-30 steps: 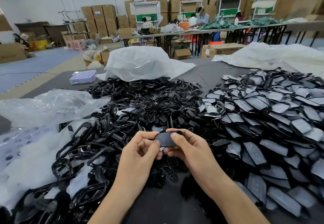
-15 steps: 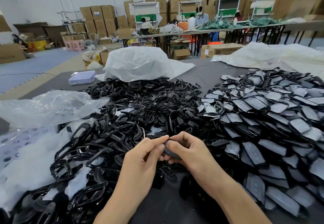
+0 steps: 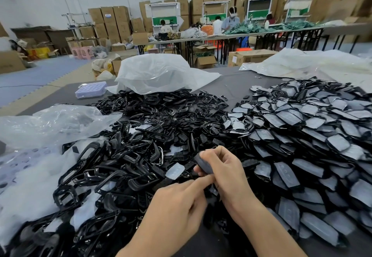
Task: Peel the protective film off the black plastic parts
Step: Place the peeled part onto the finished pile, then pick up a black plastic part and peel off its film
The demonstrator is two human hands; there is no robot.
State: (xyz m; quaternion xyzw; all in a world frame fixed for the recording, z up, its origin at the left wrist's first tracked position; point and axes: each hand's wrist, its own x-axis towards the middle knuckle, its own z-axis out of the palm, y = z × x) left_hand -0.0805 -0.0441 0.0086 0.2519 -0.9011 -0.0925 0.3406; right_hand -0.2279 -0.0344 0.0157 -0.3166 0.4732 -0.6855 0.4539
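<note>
- Film-covered pile [image 3: 302, 136], right of the hands: much left to peel
- Left hand [image 3: 177, 206] has dropped lower, loosely curled, holding nothing, forefinger [image 3: 201, 180] touching the part's lower end
- Right hand [image 3: 225, 174] still pinches the black part [image 3: 202, 164], now upended, above the table's near edge; probably seeking a film edge

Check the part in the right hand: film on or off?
Cannot tell. The part, pinched in the right hand, shows dark grey, no lifted film edge; the left hand touches its lower end with a forefinger.
</note>
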